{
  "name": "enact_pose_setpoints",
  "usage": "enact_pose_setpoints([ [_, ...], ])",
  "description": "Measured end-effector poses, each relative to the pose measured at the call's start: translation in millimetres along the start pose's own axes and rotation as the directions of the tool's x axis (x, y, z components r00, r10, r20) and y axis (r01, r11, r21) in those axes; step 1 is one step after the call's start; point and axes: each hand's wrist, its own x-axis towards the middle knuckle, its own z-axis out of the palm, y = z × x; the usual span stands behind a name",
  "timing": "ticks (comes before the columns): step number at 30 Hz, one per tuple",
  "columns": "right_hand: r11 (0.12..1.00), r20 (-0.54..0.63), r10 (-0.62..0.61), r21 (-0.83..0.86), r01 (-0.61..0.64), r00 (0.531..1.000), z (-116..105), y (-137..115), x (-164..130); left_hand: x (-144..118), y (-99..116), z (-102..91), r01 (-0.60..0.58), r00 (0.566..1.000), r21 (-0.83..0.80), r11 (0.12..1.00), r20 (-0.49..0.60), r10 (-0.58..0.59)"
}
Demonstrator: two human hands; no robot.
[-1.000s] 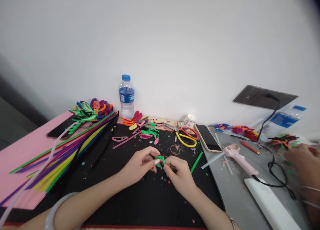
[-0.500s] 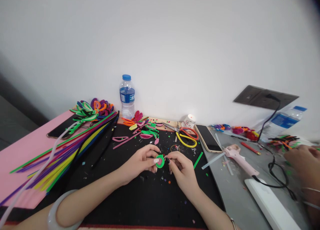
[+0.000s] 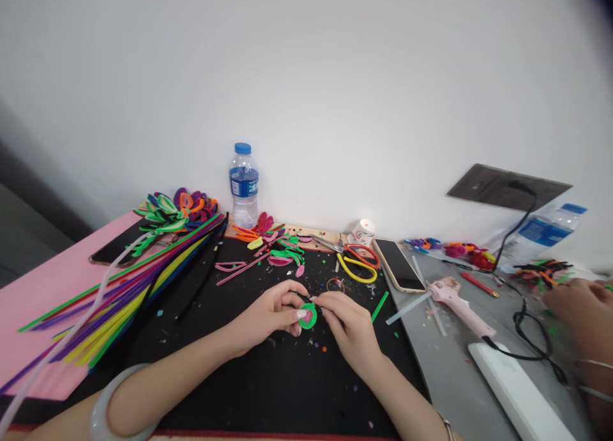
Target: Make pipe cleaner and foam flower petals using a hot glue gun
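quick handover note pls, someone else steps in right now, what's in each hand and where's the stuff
Left hand: pinching the small green coil with a pink centre, above the black mat.
Right hand: fingertips at the coil's top edge, gripping there.
Nearby: loose pipe cleaners to the left, scissors and phone behind, glue gun to the right.
Done: coil is wound. Left: it looks unfinished, not yet joined to anything.

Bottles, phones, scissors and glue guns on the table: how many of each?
Water bottles: 2, one by the wall, one far right
Phones: 2, one on the pink sheet, one beside the scissors
Scissors: 1
Glue guns: 1
Total: 6
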Motion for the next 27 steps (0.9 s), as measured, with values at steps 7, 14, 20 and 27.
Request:
enact_pose_setpoints([
  [7,0.999,0.037,-0.026,-0.02,0.027,0.999,-1.2,1.8,-0.8,0.2,-2.4,-0.4,0.012,1.0,-0.003,1.0,0.014,-0.011],
  [14,0.998,0.081,-0.055,-0.034,0.058,0.995,-5.5,-0.2,1.4,-0.3,-3.6,-1.3,0.013,1.0,-0.001,1.0,0.019,-0.013],
  [20,0.995,0.103,-0.083,-0.053,0.089,0.991,-6.1,1.7,0.9,0.5,-5.2,-3.1,0.008,1.0,0.0,1.0,0.029,-0.008],
  [27,0.982,0.108,-0.139,-0.116,0.151,0.984,-4.2,5.5,-1.3,0.8,-2.8,-0.9,0.026,1.0,-0.01,1.0,0.014,-0.026],
])
